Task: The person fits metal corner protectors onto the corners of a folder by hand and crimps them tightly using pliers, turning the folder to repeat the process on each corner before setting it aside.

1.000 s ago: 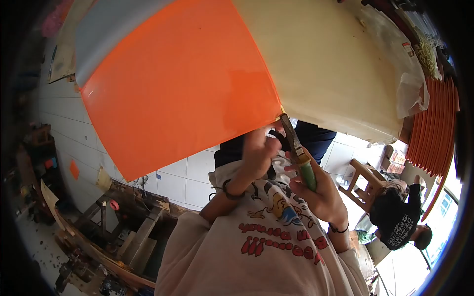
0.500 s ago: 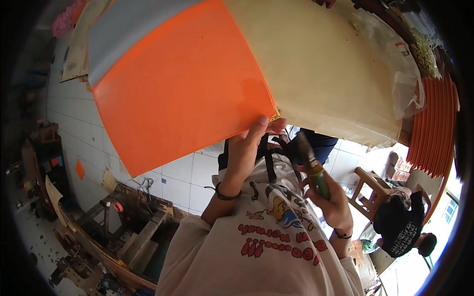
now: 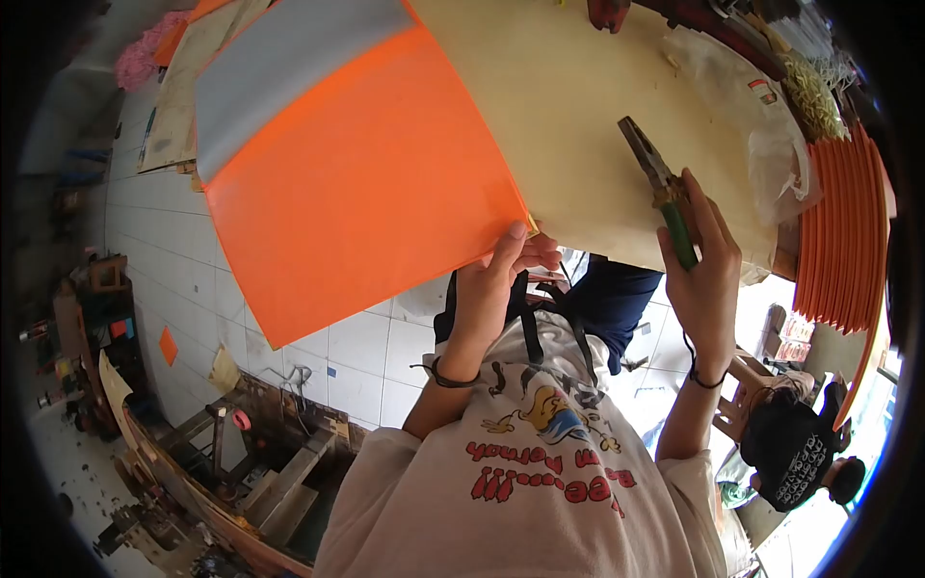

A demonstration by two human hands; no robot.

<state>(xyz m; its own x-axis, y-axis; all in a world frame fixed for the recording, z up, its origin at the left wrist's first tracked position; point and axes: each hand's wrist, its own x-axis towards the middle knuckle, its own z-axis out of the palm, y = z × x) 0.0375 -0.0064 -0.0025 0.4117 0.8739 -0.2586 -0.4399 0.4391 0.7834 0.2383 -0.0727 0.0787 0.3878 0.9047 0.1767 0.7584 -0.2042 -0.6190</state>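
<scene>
My left hand [image 3: 491, 279] grips the near right corner of a flat orange sheet [image 3: 356, 193], thumb on top and fingers underneath. A grey area [image 3: 299, 72] covers the sheet's far end. Beside my thumb, a small gold-coloured corner piece [image 3: 532, 225] shows at that corner, partly hidden by the fingers. Combination pliers [image 3: 677, 226] with green handles are in my right hand [image 3: 705, 275], which is closed around the grips. Their jaws point up and left above the cream tabletop [image 3: 568, 106], apart from the sheet.
A stack of orange sheets [image 3: 843, 231] stands at the right edge. Near it lies a clear plastic bag [image 3: 771, 154] on the tabletop. Another person in a black shirt [image 3: 790, 448] is at the lower right by a wooden stool [image 3: 742, 385]. Wooden framework [image 3: 289, 486] occupies the lower left.
My right hand has raised the pliers up and to the right, from near my body to above the tabletop. The left hand keeps its hold on the sheet's corner.
</scene>
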